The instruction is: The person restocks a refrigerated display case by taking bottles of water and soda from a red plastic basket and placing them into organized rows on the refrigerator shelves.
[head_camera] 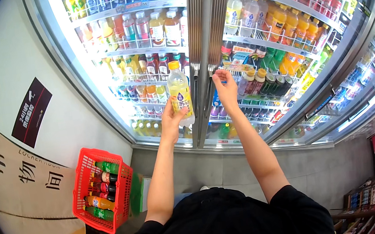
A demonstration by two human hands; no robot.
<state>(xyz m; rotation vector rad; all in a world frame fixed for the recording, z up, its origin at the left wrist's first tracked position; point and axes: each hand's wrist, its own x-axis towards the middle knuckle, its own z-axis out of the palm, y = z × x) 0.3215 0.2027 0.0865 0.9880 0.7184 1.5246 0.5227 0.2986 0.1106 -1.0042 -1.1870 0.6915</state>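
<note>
In my left hand (pixel 172 121) is a clear plastic drink bottle (pixel 180 94) with a yellow cap and a yellow-and-white label. It is upright, with my thumb across the lower label, in front of the left glass door of a lit drinks fridge (pixel 166 144). My right hand (pixel 226 88) is raised before the right glass door, fingers bent, beside the lower end of a ribbed metal door handle (pixel 214 23). Whether the fingertips touch that handle cannot be made out. Similar yellow-capped bottles (pixel 233 13) stand on an upper shelf behind the right door.
A red plastic basket (pixel 124 183) at my left holds several soda bottles (pixel 100 202) lying down. Left of the fridge are a white wall (pixel 11 62) with a dark sign (pixel 31 113) and a beige curtain (pixel 24 211). Display racks (pixel 371 195) stand at the lower right.
</note>
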